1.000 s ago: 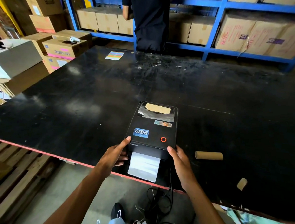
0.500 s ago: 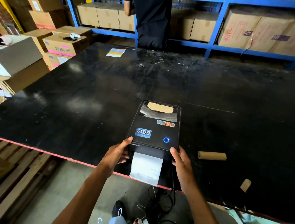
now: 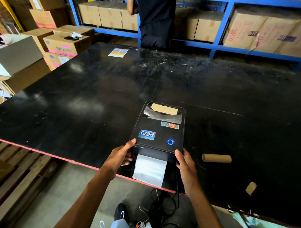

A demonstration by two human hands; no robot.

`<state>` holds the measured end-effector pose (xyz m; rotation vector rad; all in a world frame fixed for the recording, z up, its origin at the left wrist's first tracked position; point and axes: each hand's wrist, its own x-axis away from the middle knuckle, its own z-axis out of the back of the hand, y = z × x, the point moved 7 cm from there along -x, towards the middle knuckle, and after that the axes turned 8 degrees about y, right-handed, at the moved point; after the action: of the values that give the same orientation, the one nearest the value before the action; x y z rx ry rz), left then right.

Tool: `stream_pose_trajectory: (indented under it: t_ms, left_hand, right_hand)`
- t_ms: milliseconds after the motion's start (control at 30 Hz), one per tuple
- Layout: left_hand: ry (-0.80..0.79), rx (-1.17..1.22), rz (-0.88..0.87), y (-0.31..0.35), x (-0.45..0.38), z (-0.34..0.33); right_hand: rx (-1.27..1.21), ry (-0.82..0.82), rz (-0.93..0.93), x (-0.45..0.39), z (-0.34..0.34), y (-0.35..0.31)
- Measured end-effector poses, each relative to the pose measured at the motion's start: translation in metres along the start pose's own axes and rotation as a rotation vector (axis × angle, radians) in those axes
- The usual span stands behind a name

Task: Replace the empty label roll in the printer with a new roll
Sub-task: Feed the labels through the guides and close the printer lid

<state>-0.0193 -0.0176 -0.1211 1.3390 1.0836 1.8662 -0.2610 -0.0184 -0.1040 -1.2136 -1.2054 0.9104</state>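
Observation:
A black label printer [image 3: 158, 131] sits near the front edge of the black table [image 3: 95, 97], lid closed, with a blue ring light lit on top. White label paper [image 3: 150, 169] hangs out of its front slot. Through the lid window a roll shows inside. My left hand [image 3: 121, 156] grips the printer's front left corner, thumb on top. On the front right corner rests my right hand [image 3: 184, 162], also gripping. A bare cardboard core [image 3: 216, 158] lies on the table to the right of the printer.
A small cardboard piece [image 3: 250, 188] lies near the table's front right. A coloured sheet [image 3: 118, 52] lies at the far side. A person in black [image 3: 155, 19] stands behind the table by blue shelves of boxes. Cables [image 3: 164, 205] hang below the printer. Stacked boxes stand left.
The printer's ring light turned from orange-red to blue. More label paper has come out of the front slot. Both hands stay on the front corners.

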Motion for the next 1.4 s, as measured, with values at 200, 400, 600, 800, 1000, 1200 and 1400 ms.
stream_pose_trajectory:
  t_ms: [200,400,600,800,1000,1200,1400]
  left_hand:
    - [-0.012,0.003,-0.002,0.0016,0.0023,-0.0016]
    - [-0.016,0.015,-0.024,0.0019,0.0028,-0.0006]
    - [-0.007,0.005,-0.015,0.0006,0.0021,-0.0010]
    - [-0.033,0.010,-0.015,0.0049,0.0081,-0.0026]
    - [-0.045,0.022,-0.015,0.0063,0.0090,-0.0039]
    - [-0.038,0.029,-0.022,0.0065,0.0090,-0.0041]
    - [-0.012,0.027,-0.031,0.0078,0.0102,-0.0019]
  right_hand:
    - [0.020,-0.006,0.000,0.0022,0.0002,-0.0016]
    - [0.014,-0.006,0.003,0.0030,-0.0007,-0.0030]
    - [0.003,0.008,-0.005,0.0015,-0.0002,-0.0005]
    - [0.012,0.004,-0.012,0.0013,0.0002,0.0012]
    - [0.025,0.000,-0.017,0.0019,-0.0005,0.0004]
    - [0.056,0.004,-0.025,0.0033,0.0005,0.0000]
    - [0.053,0.018,-0.029,0.0038,-0.0001,-0.0019]
